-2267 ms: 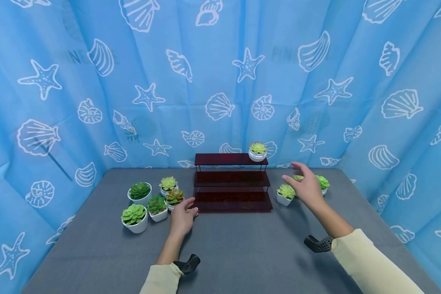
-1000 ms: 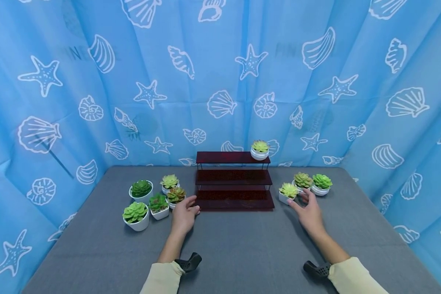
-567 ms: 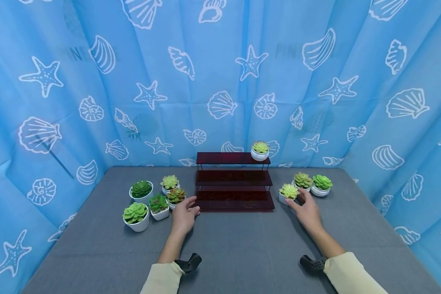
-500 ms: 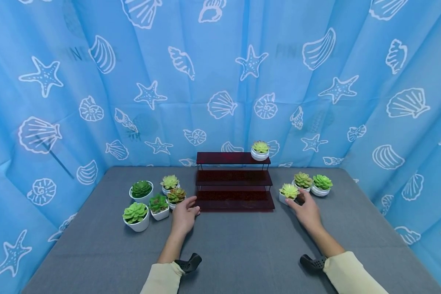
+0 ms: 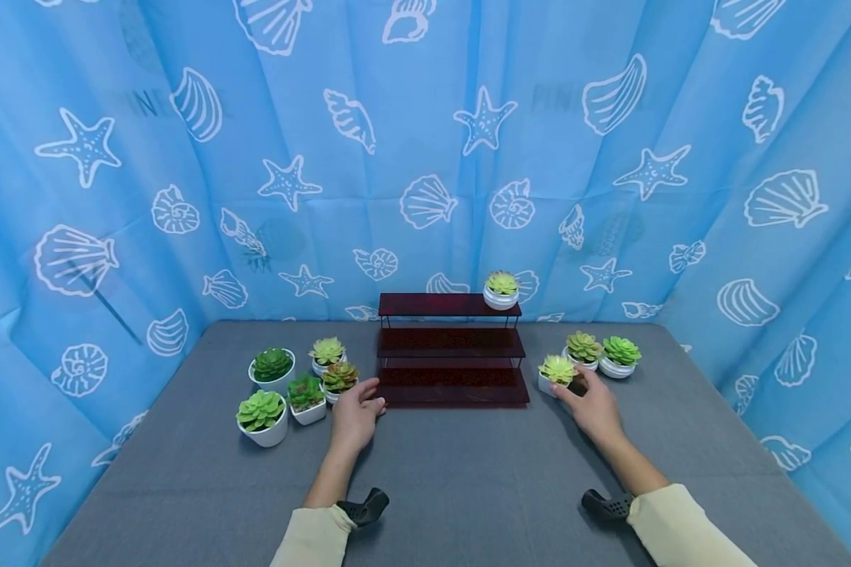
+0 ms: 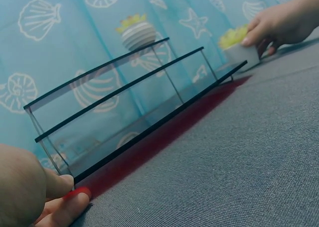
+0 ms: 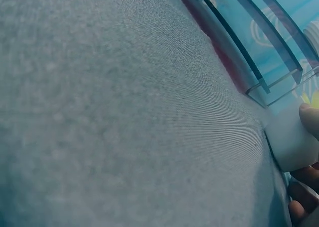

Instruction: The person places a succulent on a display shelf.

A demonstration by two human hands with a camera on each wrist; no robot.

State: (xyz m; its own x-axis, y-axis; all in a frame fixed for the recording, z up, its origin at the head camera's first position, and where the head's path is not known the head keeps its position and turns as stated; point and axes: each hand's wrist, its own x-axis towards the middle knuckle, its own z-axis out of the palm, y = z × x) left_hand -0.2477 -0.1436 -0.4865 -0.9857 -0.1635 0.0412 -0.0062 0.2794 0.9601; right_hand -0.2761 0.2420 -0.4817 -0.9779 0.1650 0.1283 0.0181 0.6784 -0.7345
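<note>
A three-tiered dark red display stand [image 5: 452, 342] stands at the table's middle back, its tiers see-through in the wrist views. My left hand [image 5: 354, 417] pinches the front left corner of its lowest tier, as the left wrist view [image 6: 30, 187] shows. To the right of the stand, my right hand [image 5: 596, 405] grips a yellow-green potted succulent [image 5: 557, 368] in a square white pot. Thumb and fingers lie on opposite sides of this white pot [image 7: 291, 142], which stands on the table. Another potted succulent [image 5: 501, 290] sits at the right end of the top tier.
Left of the stand are several potted succulents, among them a light green one [image 5: 262, 417] and a dark green one [image 5: 272, 368]. Two more, an olive one [image 5: 583, 350] and a bright green one [image 5: 620, 356], stand behind my right hand. A blue shell-patterned curtain [image 5: 425, 157] hangs behind the grey table [image 5: 454, 488].
My right hand has come down from above the right-hand plants and closed its fingers on the yellow-green succulent's pot. My left hand has stayed at the stand's corner.
</note>
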